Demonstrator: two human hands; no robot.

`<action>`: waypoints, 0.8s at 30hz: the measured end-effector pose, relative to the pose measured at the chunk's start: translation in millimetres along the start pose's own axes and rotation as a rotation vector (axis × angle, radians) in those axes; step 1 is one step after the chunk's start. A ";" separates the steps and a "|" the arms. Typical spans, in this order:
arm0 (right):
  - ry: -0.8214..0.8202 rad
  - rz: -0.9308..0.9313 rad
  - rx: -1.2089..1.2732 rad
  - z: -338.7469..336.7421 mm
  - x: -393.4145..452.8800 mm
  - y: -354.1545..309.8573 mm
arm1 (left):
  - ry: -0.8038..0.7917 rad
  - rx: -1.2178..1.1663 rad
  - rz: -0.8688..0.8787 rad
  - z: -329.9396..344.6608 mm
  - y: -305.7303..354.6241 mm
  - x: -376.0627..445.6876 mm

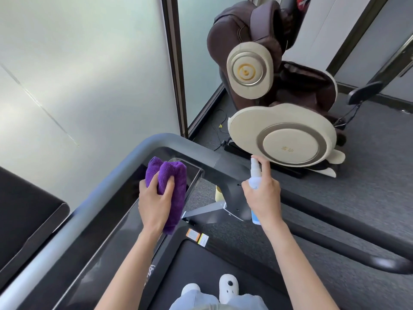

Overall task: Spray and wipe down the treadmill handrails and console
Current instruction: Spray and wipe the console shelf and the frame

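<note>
Frosted glass behind, left hand (155, 202) clamps a purple cloth (171, 189) onto the console (125, 211) mid-frame, right hand (263, 195) wraps the spray bottle (254, 173); looks barely started, handrails (335, 238) probably untouched.

No text can be read: the orange and yellow warning stickers (199, 237) on the treadmill frame (174, 245) and the gold mark on the massage chair (288, 148) are too blurred.

The purple cloth (166, 189) was bunched and lay against the glossy black console (125, 198). The grey handrail (89, 202) curved around the console's far edge. The small spray bottle (254, 175) stood upright, white nozzle uppermost, its body apparently clear with blue liquid.
</note>
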State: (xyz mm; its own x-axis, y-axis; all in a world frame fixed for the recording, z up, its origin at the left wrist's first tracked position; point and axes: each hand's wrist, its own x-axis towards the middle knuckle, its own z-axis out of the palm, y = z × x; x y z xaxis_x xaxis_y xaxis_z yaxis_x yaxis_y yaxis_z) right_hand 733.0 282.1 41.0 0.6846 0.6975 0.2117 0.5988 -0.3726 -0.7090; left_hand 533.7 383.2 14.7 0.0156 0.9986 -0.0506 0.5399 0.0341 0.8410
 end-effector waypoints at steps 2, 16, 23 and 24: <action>-0.002 -0.031 0.001 -1.2 1.5 -2.9 | 0.011 0.007 0.034 3.4 6.4 10.1; -0.032 0.046 0.029 3.0 3.1 1.2 | -0.102 0.771 0.352 88.7 69.3 130.0; -0.043 0.026 0.054 8.8 6.4 -5.1 | -0.081 0.671 0.392 83.9 56.9 101.6; -0.043 0.025 0.059 10.3 7.2 -5.4 | -0.067 0.628 0.383 78.4 51.1 99.4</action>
State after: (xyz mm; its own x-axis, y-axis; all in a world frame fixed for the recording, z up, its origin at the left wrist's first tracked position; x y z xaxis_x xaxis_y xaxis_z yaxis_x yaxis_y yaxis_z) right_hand 730.4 295.4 39.4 0.6797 0.7145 0.1657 0.5556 -0.3541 -0.7523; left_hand 628.8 481.1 10.4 0.3403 0.9306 0.1350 0.8660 -0.3661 0.3406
